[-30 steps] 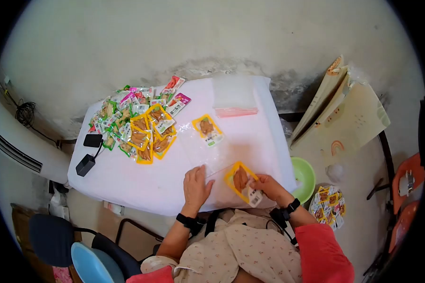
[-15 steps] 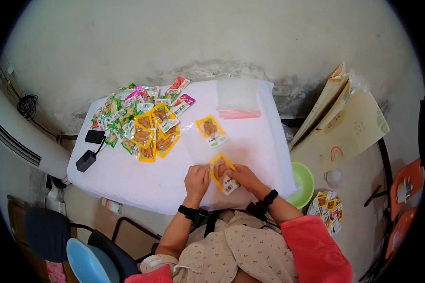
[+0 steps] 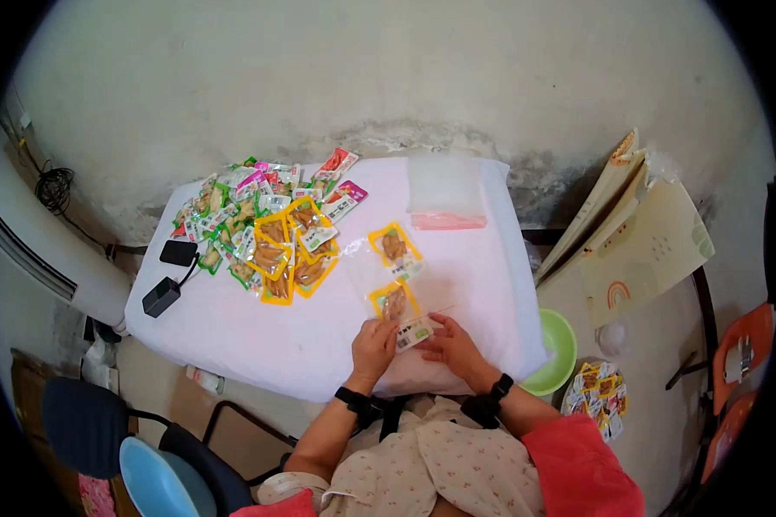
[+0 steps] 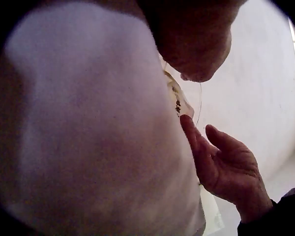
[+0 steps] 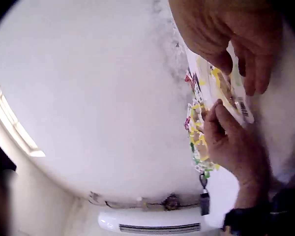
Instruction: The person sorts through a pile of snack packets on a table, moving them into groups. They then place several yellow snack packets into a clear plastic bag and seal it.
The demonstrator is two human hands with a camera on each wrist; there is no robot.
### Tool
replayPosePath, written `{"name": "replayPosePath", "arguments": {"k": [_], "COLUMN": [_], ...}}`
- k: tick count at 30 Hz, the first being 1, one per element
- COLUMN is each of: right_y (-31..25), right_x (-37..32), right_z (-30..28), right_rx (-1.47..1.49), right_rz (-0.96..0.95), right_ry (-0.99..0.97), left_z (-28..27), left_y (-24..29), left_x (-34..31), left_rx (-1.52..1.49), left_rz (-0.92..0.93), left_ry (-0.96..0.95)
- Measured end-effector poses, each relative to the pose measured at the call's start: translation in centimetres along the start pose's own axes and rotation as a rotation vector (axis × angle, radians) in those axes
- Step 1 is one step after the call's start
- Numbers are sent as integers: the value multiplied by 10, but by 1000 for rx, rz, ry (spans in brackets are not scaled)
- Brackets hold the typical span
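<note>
In the head view a yellow-edged food packet (image 3: pixel 394 303) lies partly under clear film, its white label end toward the person. The left hand (image 3: pixel 374 351) pinches the near edge of the clear bag (image 3: pixel 427 316) at the packet's left; thumb and forefinger meet in the right wrist view (image 5: pixel 238 150). At the label's right end the right hand (image 3: pixel 454 346) has its fingers loosely extended and apart, as the left wrist view also shows (image 4: pixel 231 169); whether it touches the bag I cannot tell. Another yellow-edged packet (image 3: pixel 394 245) lies just beyond.
A heap of packets (image 3: pixel 233 220) covers the table's left, with a black phone (image 3: pixel 178 252) and black box (image 3: pixel 161 297) beside it. Flat clear bags (image 3: pixel 446 185) lie at the back right. A green basin (image 3: pixel 557 353) stands below the right edge.
The packet has moved left and away from the person, under the clear film. The right hand has moved left with it, then let go, its fingers spreading. The left hand stays at the bag.
</note>
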State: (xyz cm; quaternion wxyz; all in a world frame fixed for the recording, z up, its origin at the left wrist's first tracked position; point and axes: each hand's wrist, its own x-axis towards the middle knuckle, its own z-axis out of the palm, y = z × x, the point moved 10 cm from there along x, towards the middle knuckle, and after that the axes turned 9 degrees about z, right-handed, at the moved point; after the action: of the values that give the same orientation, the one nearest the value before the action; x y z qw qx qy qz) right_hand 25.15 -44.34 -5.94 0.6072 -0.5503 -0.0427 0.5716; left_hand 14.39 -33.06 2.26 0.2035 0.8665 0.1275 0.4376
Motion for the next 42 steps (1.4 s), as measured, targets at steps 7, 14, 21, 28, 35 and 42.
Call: {"name": "replayPosePath", "arguments": {"k": [7,14,21,28,35,42], "right_y": [-12,-6,-8,-23,-29,-28], "right_x": [54,39,77,72,80,88], "right_z": [8,46,55,66,72,66], "right_rx": [-215,551,596,718,656,597], "right_rz": [-87,-9,-78,-52,-96,-107], "right_ry": [45,-347,-532,-407,-384,-373], "left_z": [0,-2,2,2,6,7], "left_y": [2,-1,-6,-6,-10,-2], "left_x": [1,3,-2,-3,-6,-4], "left_rx": [-24,-50,-54,-41,-64,-51], "left_rz": [8,-41,-39,-32,-57,-18], "left_ry": [-15,0,-14,-2,-32,-66]}}
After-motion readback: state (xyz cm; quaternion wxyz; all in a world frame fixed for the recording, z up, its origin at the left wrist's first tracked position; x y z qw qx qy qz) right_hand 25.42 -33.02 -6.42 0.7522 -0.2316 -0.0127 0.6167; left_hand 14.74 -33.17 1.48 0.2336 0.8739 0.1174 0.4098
